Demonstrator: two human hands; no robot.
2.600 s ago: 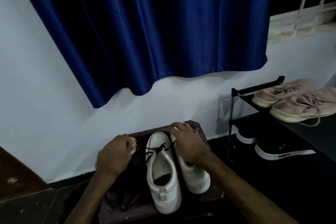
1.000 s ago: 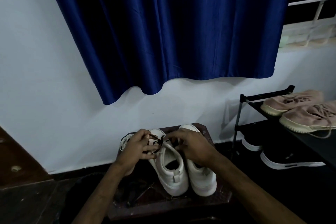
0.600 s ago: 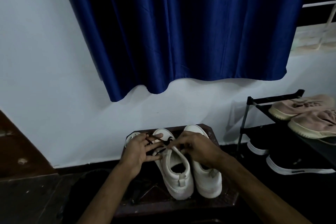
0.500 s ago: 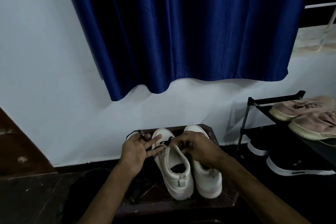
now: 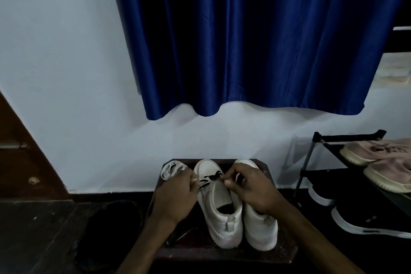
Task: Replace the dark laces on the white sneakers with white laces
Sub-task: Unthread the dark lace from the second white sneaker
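Low in the frame's centre, our left hand point(image 5: 175, 196) and right hand point(image 5: 251, 189), fingers curled, each seemed to pinch the dark lace point(image 5: 209, 179) threaded on the pair's left-hand white sneaker point(image 5: 222, 213), though dimness blurred the grip. Uneven tugging could snag it in an eyelet or drag the shoe off the small dark wooden stool point(image 5: 222, 256). White laces point(image 5: 171, 168) lay coiled at its upper-left corner, below a blue curtain point(image 5: 255, 40).

On the table point(image 5: 284, 249), the left sneaker point(image 5: 222, 213) stands between the left hand point(image 5: 175, 193) and right hand point(image 5: 251, 191); the right sneaker point(image 5: 260, 229) sits under the right hand. A lace bundle point(image 5: 170, 168) lies just beyond the left hand.
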